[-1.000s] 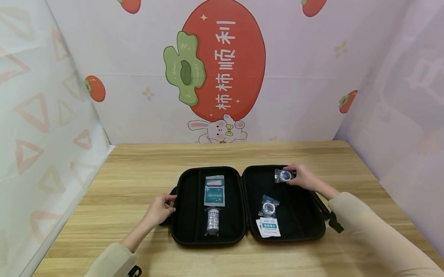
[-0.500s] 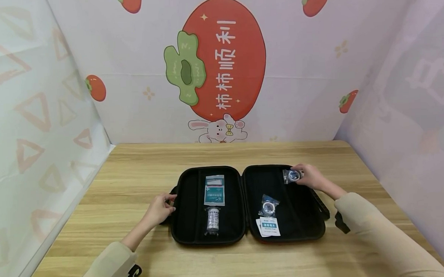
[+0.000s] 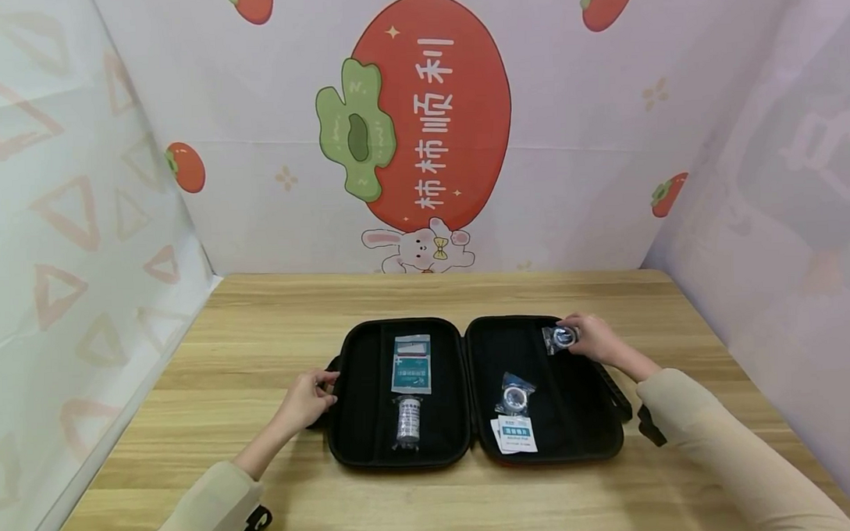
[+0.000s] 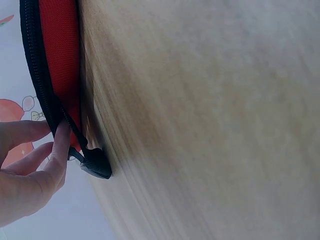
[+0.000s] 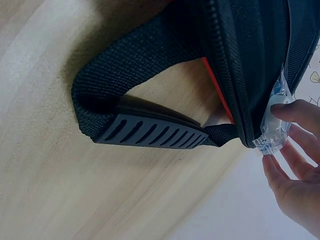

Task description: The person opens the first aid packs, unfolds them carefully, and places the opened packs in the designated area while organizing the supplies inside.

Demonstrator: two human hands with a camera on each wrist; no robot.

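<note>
A black-lined zip case (image 3: 359, 377) lies unfolded on the table, red on its outside. My left hand (image 3: 306, 400) holds its left rim; in the left wrist view the fingers (image 4: 61, 142) are at the zipper, beside a dangling zipper pull (image 4: 96, 162). At the far right corner, my right hand (image 3: 596, 341) pinches a roll of tape (image 3: 563, 337) in a clear wrapper. The right wrist view has this wrapped roll (image 5: 275, 117) between thumb and fingers, right at the case's edge and overlapping the black lining.
The case's left half holds a teal packet (image 3: 410, 365) and a wrapped bandage roll (image 3: 408, 421). A second wrapped tape roll (image 3: 515, 399) and white-and-teal pad sachets (image 3: 517, 434) lie in the right half. A carry handle (image 5: 150, 132) sticks out on the right.
My right hand has shifted a little to the right with the tape roll, mostly in the first half second. The left hand stays at the rim.
</note>
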